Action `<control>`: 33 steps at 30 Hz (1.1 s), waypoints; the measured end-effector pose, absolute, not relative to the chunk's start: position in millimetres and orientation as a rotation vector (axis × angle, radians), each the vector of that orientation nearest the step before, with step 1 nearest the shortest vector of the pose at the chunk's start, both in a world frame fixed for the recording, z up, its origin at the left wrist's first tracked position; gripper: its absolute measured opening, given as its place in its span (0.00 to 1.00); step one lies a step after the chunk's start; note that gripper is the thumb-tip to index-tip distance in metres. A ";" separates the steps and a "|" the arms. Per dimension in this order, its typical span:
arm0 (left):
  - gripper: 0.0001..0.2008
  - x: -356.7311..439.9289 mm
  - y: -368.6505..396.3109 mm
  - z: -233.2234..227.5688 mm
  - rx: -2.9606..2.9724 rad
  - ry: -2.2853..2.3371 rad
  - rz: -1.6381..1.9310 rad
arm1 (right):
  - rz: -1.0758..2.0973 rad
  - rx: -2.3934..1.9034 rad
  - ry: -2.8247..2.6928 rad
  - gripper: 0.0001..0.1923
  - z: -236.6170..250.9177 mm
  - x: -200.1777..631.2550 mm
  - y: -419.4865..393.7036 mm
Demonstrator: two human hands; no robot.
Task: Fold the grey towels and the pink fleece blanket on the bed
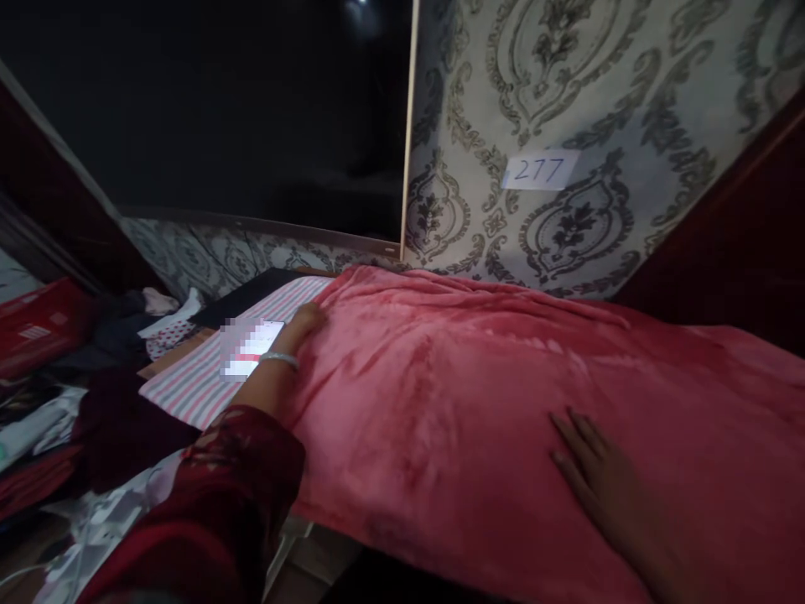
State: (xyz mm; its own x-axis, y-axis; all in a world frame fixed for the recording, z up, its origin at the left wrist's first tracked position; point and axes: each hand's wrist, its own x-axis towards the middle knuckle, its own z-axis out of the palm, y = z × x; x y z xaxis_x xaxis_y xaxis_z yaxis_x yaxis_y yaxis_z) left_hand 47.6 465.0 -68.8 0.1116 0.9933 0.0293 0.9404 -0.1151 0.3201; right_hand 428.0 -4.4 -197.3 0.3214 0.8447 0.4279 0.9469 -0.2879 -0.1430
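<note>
A pink-red plush blanket (490,419) is spread over the surface in front of me, with folds bunched along its far edge. At its left edge is my left hand (306,323), its fingers closed on the fabric and partly hidden. A pale bracelet (278,359) circles that wrist. My right hand (594,470) lies on the blanket at the right, fingers stretched out and slightly apart. Just left of my left wrist, a lit phone (264,340), partly blurred out, rests on a striped cloth (194,386) in grey, pink and white.
A large dark television screen (251,109) stands behind the surface. Patterned wallpaper (478,75) bears a paper label (541,170) reading 277. Clothes and a red bag (44,327) are heaped at the left. Dark red wood (742,226) borders the right side.
</note>
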 end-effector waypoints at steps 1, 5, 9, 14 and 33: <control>0.19 42.8 460.1 -69.4 2.179 1.943 0.338 | -0.389 -2.234 -1.586 0.32 -194.9 426.3 -3.2; 0.18 36.8 443.5 -70.4 2.225 2.016 0.352 | -0.399 -2.263 -1.574 0.30 -190.6 423.2 -0.2; 0.18 49.0 428.3 -60.4 2.270 2.043 0.354 | -0.411 -2.305 -1.574 0.29 -187.0 421.6 1.3; 0.23 75.3 389.8 -46.4 2.548 1.883 0.342 | -0.393 -2.354 -1.566 0.28 -176.2 415.5 1.9; 0.19 12.4 314.2 -67.1 2.538 1.800 0.241 | -0.457 -2.200 -1.620 0.32 -213.8 439.9 3.1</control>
State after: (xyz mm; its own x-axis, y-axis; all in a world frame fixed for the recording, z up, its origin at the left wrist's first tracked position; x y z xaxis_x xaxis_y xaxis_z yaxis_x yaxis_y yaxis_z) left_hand 12.4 314.2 -67.1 0.3229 0.9396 0.1137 0.9364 -0.3346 0.1059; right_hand 439.9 3.1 -213.8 0.2869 0.8374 0.4652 0.9571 -0.2711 -0.1022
